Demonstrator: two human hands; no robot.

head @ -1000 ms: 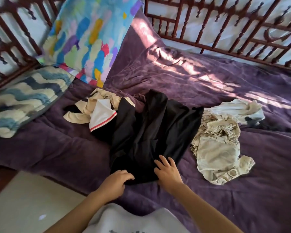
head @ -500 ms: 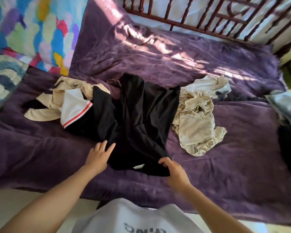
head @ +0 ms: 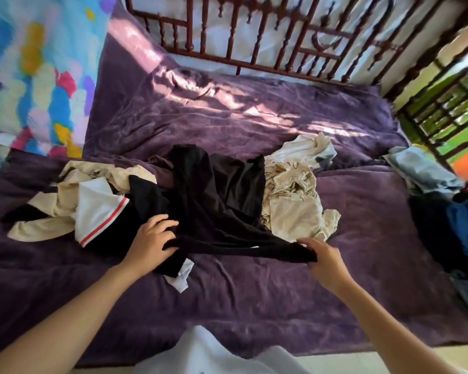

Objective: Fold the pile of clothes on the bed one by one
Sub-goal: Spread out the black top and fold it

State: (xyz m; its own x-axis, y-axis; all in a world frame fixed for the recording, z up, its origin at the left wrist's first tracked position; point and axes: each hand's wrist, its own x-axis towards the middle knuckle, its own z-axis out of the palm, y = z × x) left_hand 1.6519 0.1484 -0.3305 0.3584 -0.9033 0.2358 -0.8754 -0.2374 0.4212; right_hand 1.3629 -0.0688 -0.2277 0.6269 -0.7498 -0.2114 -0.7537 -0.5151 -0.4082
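black garment held taut, neighbours ready to tag along

the left hand has its fingers curled down over the near edge of the black garment, bunching cloth against the thumb. the right hand pinches the other end of that edge, fingers bent round a tight roll of fabric. between them the edge is drawn into a taut band just above the purple bed cover. the rest of the garment lies crumpled in the middle of the bed, nowhere near flat

the likeliest trouble is the company it keeps. the black cloth lies over the white piece with a red stripe on its left and touches the cream patterned garment on its right. a quick lift or drag toward the person would probably pull one or both along and scramble the pile

both grips sit on gathered fabric rather than on clear corners, so a shake-out may hang skewed and the first fold would go in crooked. the dark folds hide the seams, and i cannot tell which edge is in hand

a white scrap pokes out below the edge by the left hand. whether it is a lining or a separate item is unclear; if it belongs to the garment, the piece may be twisted or inside out, and folding now would trap that
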